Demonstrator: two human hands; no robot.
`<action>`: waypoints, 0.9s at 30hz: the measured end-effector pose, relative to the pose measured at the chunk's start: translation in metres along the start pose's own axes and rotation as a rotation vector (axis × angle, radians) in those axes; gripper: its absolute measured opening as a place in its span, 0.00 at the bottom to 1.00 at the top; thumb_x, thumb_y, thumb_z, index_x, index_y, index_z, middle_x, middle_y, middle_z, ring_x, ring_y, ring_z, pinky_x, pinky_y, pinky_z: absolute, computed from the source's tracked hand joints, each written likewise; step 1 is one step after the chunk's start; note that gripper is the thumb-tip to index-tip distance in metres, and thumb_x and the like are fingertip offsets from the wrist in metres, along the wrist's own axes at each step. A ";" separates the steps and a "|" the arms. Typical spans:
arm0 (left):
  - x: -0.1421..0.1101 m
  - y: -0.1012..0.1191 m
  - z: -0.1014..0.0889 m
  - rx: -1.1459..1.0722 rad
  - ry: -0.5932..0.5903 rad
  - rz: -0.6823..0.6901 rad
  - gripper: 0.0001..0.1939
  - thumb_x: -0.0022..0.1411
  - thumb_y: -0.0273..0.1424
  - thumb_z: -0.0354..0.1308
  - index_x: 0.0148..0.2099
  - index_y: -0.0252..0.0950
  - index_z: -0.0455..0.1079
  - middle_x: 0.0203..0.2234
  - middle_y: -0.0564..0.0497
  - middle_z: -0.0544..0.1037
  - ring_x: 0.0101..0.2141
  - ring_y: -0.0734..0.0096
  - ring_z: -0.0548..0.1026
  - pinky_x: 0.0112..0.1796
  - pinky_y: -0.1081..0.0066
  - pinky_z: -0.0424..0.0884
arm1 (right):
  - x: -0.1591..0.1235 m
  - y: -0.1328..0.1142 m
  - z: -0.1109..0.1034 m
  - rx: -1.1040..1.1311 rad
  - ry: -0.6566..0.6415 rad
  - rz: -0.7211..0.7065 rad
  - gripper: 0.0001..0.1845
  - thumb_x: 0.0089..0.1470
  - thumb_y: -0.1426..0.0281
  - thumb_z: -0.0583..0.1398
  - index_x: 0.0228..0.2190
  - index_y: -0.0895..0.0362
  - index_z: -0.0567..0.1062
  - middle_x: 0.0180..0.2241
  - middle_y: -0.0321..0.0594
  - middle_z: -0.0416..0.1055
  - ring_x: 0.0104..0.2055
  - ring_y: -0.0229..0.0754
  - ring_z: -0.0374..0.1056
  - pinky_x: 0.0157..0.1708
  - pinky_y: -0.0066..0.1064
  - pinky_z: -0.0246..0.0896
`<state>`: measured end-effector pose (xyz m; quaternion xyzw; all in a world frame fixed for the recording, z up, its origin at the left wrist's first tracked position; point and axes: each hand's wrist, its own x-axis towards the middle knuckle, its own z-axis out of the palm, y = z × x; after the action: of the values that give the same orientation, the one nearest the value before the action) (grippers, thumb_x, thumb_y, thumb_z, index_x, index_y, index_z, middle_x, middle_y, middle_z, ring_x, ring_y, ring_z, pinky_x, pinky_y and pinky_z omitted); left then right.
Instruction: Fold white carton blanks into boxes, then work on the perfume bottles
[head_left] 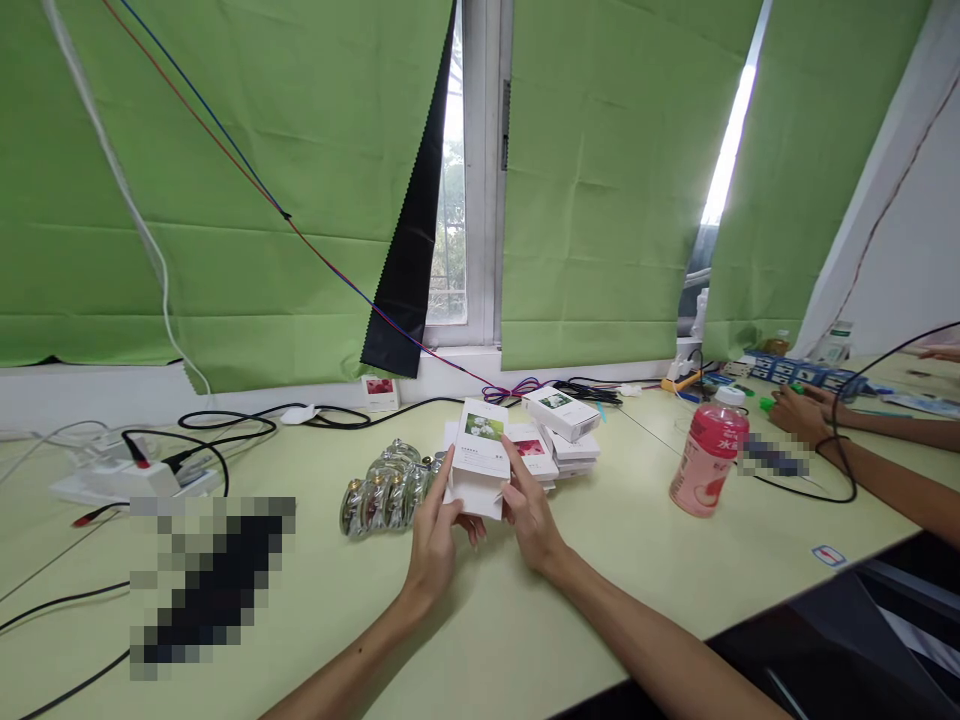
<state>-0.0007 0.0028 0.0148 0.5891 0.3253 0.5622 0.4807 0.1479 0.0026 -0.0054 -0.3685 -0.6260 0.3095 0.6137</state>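
Observation:
Between my two hands is a small white cardboard box (481,455) with a white-flower picture on its front; the end facing me looks open. My left hand (435,535) grips its left side, fingers curling underneath. On the right side, my right hand (534,520) holds it with thumb and fingers. Just behind and to the right lies a pile of similar boxes (574,455), one with a white flower (561,412) on top and one with a pink flower (531,450). Left of my hands stands a row of shiny round metal-and-glass items (379,503), their exact kind unclear.
A pink drink bottle (705,455) stands to the right. Another person's hands (799,415) work at the far right beside a blue-patterned box (806,375). A power strip (135,482), black cables and a blurred dark object (217,585) lie left. Another flower box (380,393) leans at the wall.

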 end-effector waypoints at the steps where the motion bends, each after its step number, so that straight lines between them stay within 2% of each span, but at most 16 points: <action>1: 0.000 0.000 0.000 -0.015 0.021 -0.010 0.39 0.60 0.34 0.50 0.72 0.30 0.48 0.24 0.53 0.77 0.20 0.70 0.71 0.25 0.69 0.71 | 0.000 0.000 0.000 0.005 -0.014 -0.005 0.36 0.61 0.63 0.50 0.68 0.56 0.52 0.31 0.36 0.67 0.27 0.38 0.58 0.28 0.30 0.57; 5: 0.002 0.001 0.000 -0.069 0.080 -0.024 0.39 0.58 0.35 0.52 0.70 0.29 0.54 0.27 0.51 0.79 0.19 0.72 0.69 0.24 0.69 0.71 | 0.001 0.001 -0.001 0.025 -0.064 -0.008 0.38 0.60 0.63 0.50 0.69 0.56 0.50 0.31 0.36 0.67 0.27 0.38 0.57 0.28 0.30 0.57; 11: 0.004 0.000 0.000 -0.104 0.075 -0.009 0.38 0.59 0.36 0.51 0.70 0.28 0.54 0.18 0.55 0.74 0.17 0.71 0.68 0.22 0.71 0.69 | 0.001 0.000 -0.001 0.017 -0.078 0.009 0.39 0.60 0.64 0.52 0.69 0.56 0.50 0.31 0.37 0.67 0.27 0.39 0.58 0.30 0.32 0.59; 18: 0.002 0.004 0.003 -0.095 0.113 -0.019 0.37 0.60 0.36 0.51 0.69 0.27 0.56 0.16 0.55 0.73 0.16 0.71 0.67 0.21 0.71 0.67 | 0.001 0.001 -0.002 0.036 -0.104 -0.009 0.39 0.60 0.62 0.52 0.69 0.54 0.49 0.35 0.39 0.68 0.29 0.40 0.59 0.31 0.33 0.59; 27: 0.004 0.001 -0.002 -0.057 0.049 -0.008 0.40 0.60 0.37 0.51 0.71 0.26 0.49 0.18 0.55 0.74 0.17 0.70 0.68 0.22 0.70 0.69 | 0.001 -0.001 -0.001 0.060 -0.106 0.011 0.39 0.60 0.62 0.51 0.69 0.54 0.48 0.36 0.39 0.68 0.29 0.40 0.59 0.30 0.33 0.60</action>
<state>-0.0019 0.0062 0.0167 0.5601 0.3232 0.5834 0.4914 0.1492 0.0030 -0.0034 -0.3367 -0.6460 0.3504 0.5887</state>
